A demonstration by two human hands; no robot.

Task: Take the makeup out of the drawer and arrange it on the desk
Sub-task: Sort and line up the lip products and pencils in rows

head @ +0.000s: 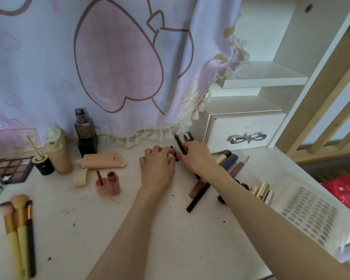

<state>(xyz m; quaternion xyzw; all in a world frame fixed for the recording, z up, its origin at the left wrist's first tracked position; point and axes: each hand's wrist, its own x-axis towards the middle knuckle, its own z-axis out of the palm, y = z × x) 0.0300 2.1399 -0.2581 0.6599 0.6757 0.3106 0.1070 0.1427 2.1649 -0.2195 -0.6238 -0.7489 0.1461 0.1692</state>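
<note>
My left hand [157, 165] and my right hand [197, 156] meet at the back middle of the white desk [150, 229]. Both pinch a small clear-and-black makeup tube [176, 152] between their fingertips. My right hand also rests over thin black and red pencils [179, 141] that point toward the wall. Under my right forearm lie a long black pencil [197, 196], a brown lip tube [196, 187] and several lipsticks [266, 191]. The small white drawer [245, 129] with a silver bow handle stands shut at the back right.
Foundation bottles [59, 156], a dark square bottle [85, 132], an eyeshadow palette [14, 168], a pink flat case [103, 160], pink lip bottles [109, 182] and brushes [20, 229] occupy the left side. A white perforated basket [311, 217] sits at the right edge. A patterned curtain [109, 67] hangs behind.
</note>
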